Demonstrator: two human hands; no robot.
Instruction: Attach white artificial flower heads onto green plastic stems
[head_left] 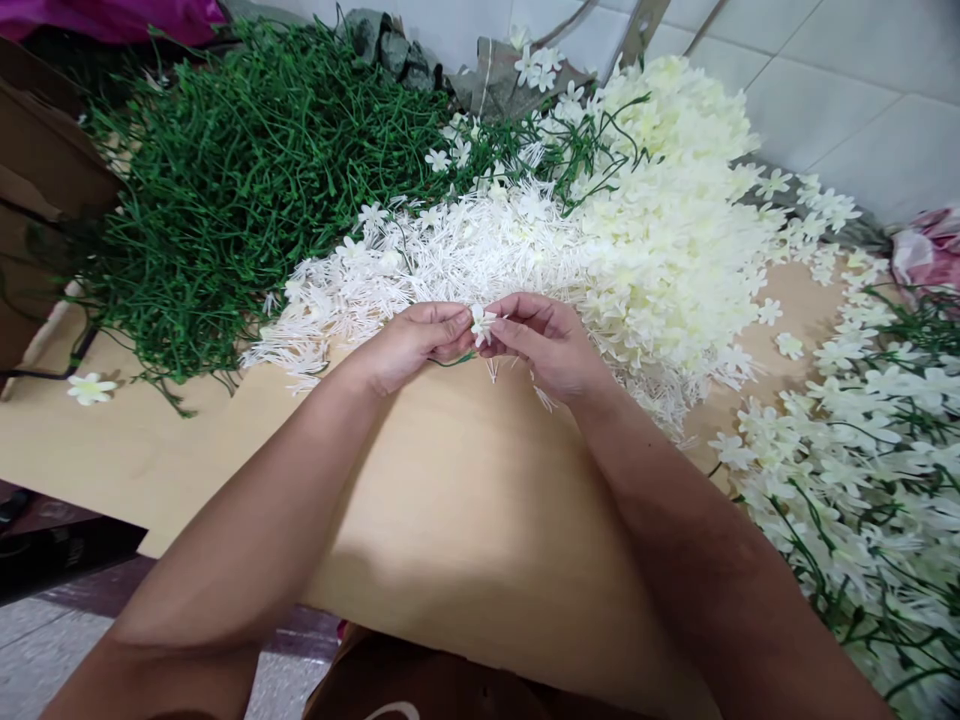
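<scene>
Both hands meet over the table, just in front of the heaps. My left hand (422,343) is closed on a green plastic stem (454,361), whose end shows below the fingers. A small white artificial flower (481,325) sits between the two hands, touching the fingertips of both. My right hand (553,343) pinches this flower from the right with thumb and forefinger. Behind the hands lies a heap of thin white stamen pieces (442,255). To its right rises a pile of cream-white petal pieces (667,220).
A large heap of green stems (255,170) spreads at the back left. At the right lie many flowers with stems (862,480). One loose flower (91,389) rests on the brown table (450,510) at the left. A tiled wall (862,90) stands behind.
</scene>
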